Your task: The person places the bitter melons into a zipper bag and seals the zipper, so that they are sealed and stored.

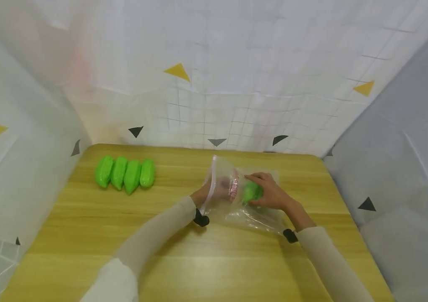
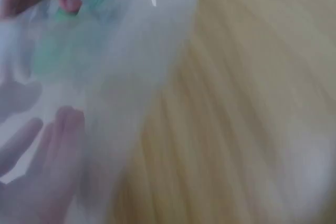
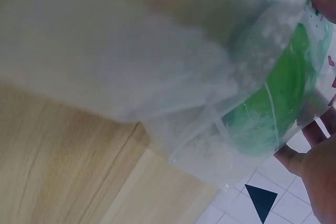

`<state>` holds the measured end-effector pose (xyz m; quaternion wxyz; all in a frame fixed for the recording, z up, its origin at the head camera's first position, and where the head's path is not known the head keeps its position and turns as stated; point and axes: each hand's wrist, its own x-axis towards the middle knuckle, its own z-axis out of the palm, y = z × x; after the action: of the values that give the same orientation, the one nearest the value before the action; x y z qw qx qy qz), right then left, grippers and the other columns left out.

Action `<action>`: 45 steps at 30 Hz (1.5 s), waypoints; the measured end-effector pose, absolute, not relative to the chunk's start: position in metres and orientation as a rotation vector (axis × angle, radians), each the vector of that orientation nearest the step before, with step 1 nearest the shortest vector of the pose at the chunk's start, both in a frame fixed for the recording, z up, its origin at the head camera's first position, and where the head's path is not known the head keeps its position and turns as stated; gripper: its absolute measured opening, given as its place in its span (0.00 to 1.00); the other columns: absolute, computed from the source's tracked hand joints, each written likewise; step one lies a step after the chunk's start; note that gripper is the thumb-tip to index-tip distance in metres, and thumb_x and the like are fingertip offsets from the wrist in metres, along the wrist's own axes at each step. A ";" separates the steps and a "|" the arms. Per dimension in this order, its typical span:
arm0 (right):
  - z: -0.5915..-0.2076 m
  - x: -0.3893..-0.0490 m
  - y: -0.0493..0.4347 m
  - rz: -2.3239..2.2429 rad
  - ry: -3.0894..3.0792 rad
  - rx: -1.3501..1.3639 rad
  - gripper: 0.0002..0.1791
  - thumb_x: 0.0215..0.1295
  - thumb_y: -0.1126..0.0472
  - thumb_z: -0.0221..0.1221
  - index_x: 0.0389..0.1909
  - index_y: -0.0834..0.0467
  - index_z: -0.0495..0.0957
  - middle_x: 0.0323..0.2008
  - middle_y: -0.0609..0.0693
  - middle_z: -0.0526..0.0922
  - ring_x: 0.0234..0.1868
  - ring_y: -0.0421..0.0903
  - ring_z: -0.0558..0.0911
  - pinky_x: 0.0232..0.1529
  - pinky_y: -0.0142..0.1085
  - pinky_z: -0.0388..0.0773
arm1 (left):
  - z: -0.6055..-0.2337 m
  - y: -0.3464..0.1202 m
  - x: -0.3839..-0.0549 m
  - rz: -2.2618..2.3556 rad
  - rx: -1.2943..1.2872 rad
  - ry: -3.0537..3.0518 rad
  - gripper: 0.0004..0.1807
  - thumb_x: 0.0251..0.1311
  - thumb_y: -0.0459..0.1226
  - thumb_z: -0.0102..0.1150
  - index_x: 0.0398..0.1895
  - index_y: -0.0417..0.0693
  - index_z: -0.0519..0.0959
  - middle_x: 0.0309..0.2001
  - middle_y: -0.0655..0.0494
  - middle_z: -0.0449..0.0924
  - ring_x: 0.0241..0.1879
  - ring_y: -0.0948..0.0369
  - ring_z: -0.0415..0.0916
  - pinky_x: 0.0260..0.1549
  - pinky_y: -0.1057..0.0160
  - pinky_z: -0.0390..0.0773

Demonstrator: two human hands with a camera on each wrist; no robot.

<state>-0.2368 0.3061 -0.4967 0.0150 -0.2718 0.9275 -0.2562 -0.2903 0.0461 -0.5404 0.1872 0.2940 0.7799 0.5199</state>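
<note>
A clear plastic bag (image 1: 263,222) with a pale strip along its mouth and red print lies on the table. My left hand (image 1: 217,188) reaches in through the mouth. In the left wrist view its fingers (image 2: 63,135) look extended under the film, apart from the green thing. A shiny green piece (image 1: 251,192) is inside the bag, past the left fingertips. My right hand (image 1: 270,193) grips this piece from outside, through the film, with thumb and fingers on either side. Seen from the right wrist, the green piece (image 3: 294,82) is long and rounded behind cloudy plastic.
Several similar green, elongated, ridged pieces (image 1: 125,172) lie side by side at the back left of the wooden table (image 1: 214,260). White sheet walls (image 1: 214,105) with yellow and black triangles enclose the back and both sides.
</note>
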 end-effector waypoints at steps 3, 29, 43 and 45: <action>-0.497 -0.236 0.306 -0.797 2.884 -0.839 0.47 0.47 0.51 0.75 0.70 0.53 0.66 0.64 0.56 0.66 0.63 0.57 0.60 0.57 0.59 0.65 | -0.504 0.018 -0.272 1.535 0.740 2.143 0.22 0.59 0.29 0.59 0.56 0.26 0.73 0.52 0.33 0.77 0.52 0.45 0.76 0.50 0.57 0.77; -0.500 -0.239 0.309 -0.771 2.902 -0.839 0.47 0.46 0.53 0.76 0.69 0.54 0.67 0.63 0.58 0.66 0.63 0.58 0.61 0.58 0.60 0.64 | -0.471 -0.138 -0.317 0.245 0.415 3.136 0.27 0.55 0.44 0.64 0.51 0.32 0.73 0.47 0.31 0.70 0.49 0.39 0.67 0.32 0.47 0.80; -0.502 -0.240 0.312 -0.765 2.892 -0.816 0.47 0.47 0.52 0.76 0.70 0.50 0.66 0.64 0.56 0.65 0.64 0.57 0.60 0.58 0.60 0.64 | -0.486 -0.139 -0.321 0.144 0.401 3.123 0.27 0.56 0.39 0.66 0.54 0.30 0.72 0.48 0.27 0.66 0.53 0.35 0.65 0.23 0.51 0.81; -0.502 -0.240 0.312 -0.757 2.889 -0.805 0.47 0.48 0.52 0.76 0.70 0.49 0.66 0.64 0.56 0.65 0.64 0.57 0.60 0.59 0.60 0.64 | -0.486 -0.138 -0.321 0.105 0.418 3.126 0.25 0.56 0.38 0.66 0.52 0.30 0.73 0.47 0.27 0.67 0.52 0.35 0.66 0.23 0.51 0.81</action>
<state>-0.2404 0.3120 -0.5023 0.0242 -0.2601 0.9337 -0.2447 -0.3207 -0.1382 -0.4857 -0.0068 0.1325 0.9906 0.0334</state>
